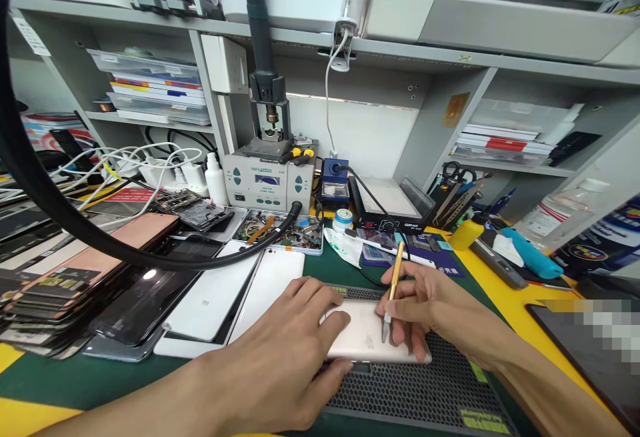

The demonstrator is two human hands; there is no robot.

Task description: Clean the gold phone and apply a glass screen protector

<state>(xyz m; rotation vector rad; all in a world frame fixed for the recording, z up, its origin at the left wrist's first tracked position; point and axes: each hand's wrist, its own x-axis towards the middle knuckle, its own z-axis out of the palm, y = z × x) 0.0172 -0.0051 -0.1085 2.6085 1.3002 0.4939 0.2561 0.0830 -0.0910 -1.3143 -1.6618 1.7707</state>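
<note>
A pale smartphone (357, 330), back side up, lies over a black honeycomb mat (400, 390). My left hand (295, 343) grips its left end, fingers on top and thumb at the near edge. In my right hand (417, 307) is a craft knife (395, 280) with a gold handle, held like a pen. Its blade points down at the phone's back, right of the middle; whether the tip touches cannot be made out. Some fingers of the right hand rest by the phone's right end.
White phones (207, 300) and a stack of phone parts (55, 283) lie to the left. A thick black hose (150, 260) arches in front of the hot-air station (270, 180). Behind my hands are a tray of circuit boards (305, 240) and a soldering station (334, 187). A bottle (563, 213) stands right.
</note>
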